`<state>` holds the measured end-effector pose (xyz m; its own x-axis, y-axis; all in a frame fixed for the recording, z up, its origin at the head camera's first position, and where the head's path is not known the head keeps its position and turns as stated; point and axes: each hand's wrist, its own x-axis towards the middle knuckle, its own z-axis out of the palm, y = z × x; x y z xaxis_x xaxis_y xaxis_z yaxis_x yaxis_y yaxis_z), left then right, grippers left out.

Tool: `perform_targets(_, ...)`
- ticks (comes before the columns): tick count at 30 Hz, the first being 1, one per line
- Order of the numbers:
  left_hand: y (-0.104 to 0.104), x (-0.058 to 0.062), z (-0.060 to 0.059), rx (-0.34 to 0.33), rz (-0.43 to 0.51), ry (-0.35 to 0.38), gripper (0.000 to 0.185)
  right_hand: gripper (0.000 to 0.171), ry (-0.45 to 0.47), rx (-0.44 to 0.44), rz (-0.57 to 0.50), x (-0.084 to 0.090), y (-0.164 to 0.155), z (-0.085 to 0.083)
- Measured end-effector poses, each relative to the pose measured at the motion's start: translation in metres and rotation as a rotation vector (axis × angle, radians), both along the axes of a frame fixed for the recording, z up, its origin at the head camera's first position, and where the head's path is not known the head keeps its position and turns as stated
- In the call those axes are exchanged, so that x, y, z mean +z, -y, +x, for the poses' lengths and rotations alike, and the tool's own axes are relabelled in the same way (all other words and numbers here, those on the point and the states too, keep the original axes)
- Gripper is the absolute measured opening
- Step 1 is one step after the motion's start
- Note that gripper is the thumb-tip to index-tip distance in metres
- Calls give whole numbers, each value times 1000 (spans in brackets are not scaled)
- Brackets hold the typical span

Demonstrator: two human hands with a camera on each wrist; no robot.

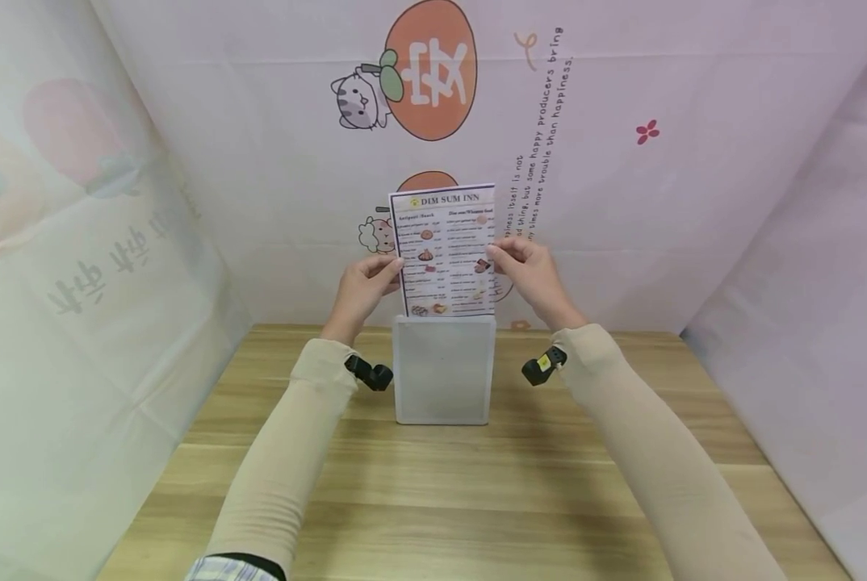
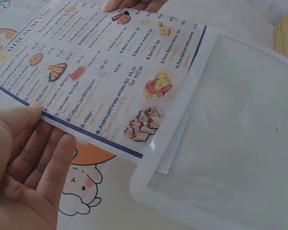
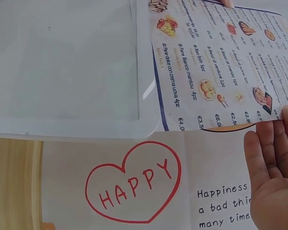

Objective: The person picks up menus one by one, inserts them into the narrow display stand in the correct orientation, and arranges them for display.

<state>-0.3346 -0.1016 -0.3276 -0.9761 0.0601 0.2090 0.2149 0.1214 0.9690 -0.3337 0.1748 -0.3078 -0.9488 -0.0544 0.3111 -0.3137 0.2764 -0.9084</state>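
Observation:
A printed menu sheet headed "DIM SUM INN" (image 1: 448,254) is held upright between both hands. My left hand (image 1: 363,289) pinches its left edge between thumb and fingers. On the opposite edge, my right hand (image 1: 538,276) pinches it in the same way at about the same height. Directly below stands a white-rimmed display holder (image 1: 444,371) with a see-through panel, upright on the table. The menu's bottom edge meets the holder's top rim. In the left wrist view, a white paper corner (image 2: 172,155) shows through the holder's panel (image 2: 230,129) near that rim.
The wooden table (image 1: 433,500) reaches back to a printed cloth backdrop (image 1: 608,202) with cartoon fruit and lettering. Cloth sides (image 1: 63,339) rise at the left and right. A red heart reading "HAPPY" (image 3: 149,222) is printed on the cloth.

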Motion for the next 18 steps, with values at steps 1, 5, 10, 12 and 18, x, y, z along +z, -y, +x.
perform_targets(1, 1, -1, 0, 1, -1, -2, 37, 34, 1, 2, -2, 0, 1, 0)
perform_targets(5, 3, -3, 0, -6, 4, -9, 37, 35, 11, -1, 10, -2, 2, 2)
perform_targets(10, 3, -5, 1, -6, 13, -17, 35, 36, 22, 9, 14, -6, 2, 2)
perform_targets(12, 3, -5, 2, -5, 15, -15, 36, 36, 23, 14, 13, -7, 2, 2)
perform_targets(18, 5, -8, 2, -16, 16, -3, 38, 35, 15, 20, 12, -12, 2, 3)
